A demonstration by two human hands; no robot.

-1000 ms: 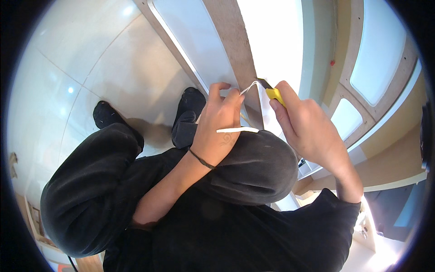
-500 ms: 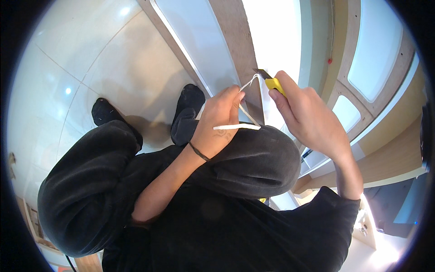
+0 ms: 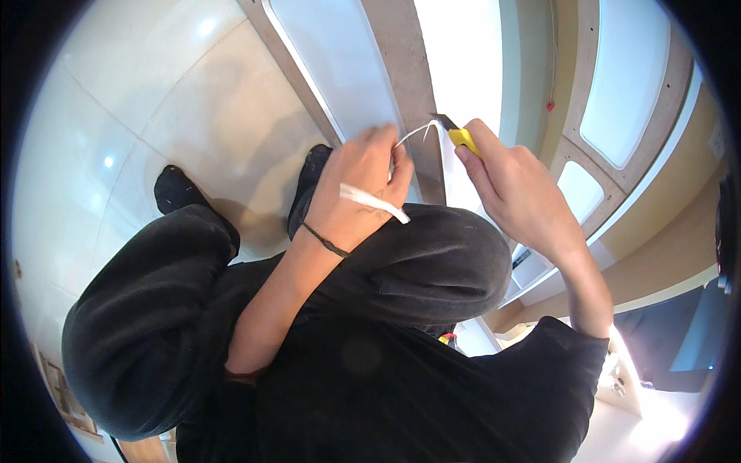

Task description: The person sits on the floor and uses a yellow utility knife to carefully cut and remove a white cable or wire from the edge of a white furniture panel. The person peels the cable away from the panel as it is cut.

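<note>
My left hand (image 3: 356, 176) is closed, its fingertips pinching a thin white cord (image 3: 415, 130). One stretch of that cord runs from the fingers to the dark blade of a yellow utility knife (image 3: 461, 139), where a small split strand hangs down. Its thicker white tail crosses in front of the back of my left hand, slightly blurred. My right hand (image 3: 525, 197) grips the knife, thumb along the handle, blade pointing up and left. Whether the blade is cutting into the cord or only touching it, I cannot tell.
A wooden-framed panel with white insets (image 3: 340, 62) stands just beyond my hands. Another framed panel (image 3: 625, 77) curves along the right. Pale floor tiles (image 3: 93, 185) lie at the left, under my feet in black socks. My bent knees (image 3: 440, 266) are close below my hands.
My left hand has shifted left, away from the knife, and the cord between them is drawn straighter. Its white tail has swung left and tilted. The right hand has barely moved.
</note>
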